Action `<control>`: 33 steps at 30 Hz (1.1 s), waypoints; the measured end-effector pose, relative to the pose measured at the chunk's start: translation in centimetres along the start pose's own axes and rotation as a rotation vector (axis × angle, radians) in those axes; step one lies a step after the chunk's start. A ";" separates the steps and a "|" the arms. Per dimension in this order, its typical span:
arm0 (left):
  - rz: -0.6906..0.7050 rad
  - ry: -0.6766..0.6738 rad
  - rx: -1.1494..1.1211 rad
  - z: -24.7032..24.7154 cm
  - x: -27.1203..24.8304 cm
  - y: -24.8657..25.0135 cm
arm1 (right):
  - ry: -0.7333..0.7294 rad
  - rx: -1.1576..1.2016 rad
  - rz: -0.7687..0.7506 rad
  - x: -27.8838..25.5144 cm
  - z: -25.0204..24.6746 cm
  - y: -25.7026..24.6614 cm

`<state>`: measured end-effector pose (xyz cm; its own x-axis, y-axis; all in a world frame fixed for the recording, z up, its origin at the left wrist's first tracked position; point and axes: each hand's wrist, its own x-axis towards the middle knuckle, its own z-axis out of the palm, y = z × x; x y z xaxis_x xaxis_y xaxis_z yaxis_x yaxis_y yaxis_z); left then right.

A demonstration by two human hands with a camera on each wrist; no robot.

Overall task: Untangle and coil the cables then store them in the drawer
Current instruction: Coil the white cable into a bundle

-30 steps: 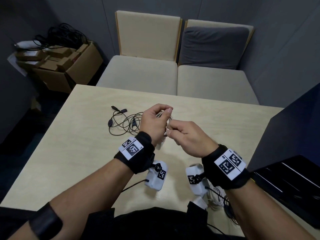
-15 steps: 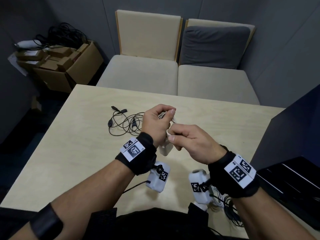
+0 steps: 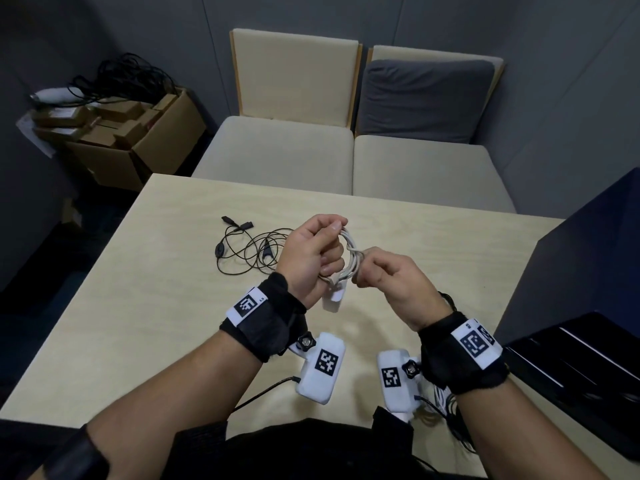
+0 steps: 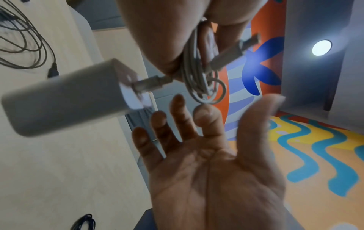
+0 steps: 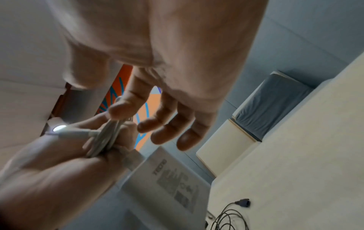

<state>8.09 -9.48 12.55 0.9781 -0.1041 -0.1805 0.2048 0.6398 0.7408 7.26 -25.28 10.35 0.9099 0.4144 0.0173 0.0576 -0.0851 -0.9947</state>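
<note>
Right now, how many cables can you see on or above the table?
3: a white cable coiled in the hands, a black cable loose on the table's left, and a cable bundle under the right wrist; that bundle may hide more.

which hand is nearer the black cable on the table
Left. The left hand, holding the white cable, hovers right beside the black cable, at its right edge. The right hand is further right, beyond the white cable.
</note>
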 end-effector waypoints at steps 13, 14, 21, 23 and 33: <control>0.155 0.003 0.439 -1.7 0.4 -1.4 | 0.052 0.119 0.044 -0.1 1.4 0.4; 0.156 -0.003 0.544 -2.2 0.5 -1.6 | 0.056 0.136 0.061 -0.2 1.5 0.5; 0.075 -0.085 1.148 -5.7 1.6 -2.5 | 0.151 0.053 0.217 -1.4 1.3 2.7; 0.016 -0.052 1.120 -5.7 1.4 -3.0 | 0.164 -0.045 0.239 -2.0 1.4 3.3; -0.426 0.049 0.753 -5.7 -0.6 -7.2 | 0.051 -0.895 0.187 -6.4 4.9 7.3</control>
<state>5.77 -9.66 3.62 0.8131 -0.1761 -0.5548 0.5411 -0.1226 0.8320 -0.14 -24.14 2.52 0.9524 0.2840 -0.1105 0.1845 -0.8260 -0.5327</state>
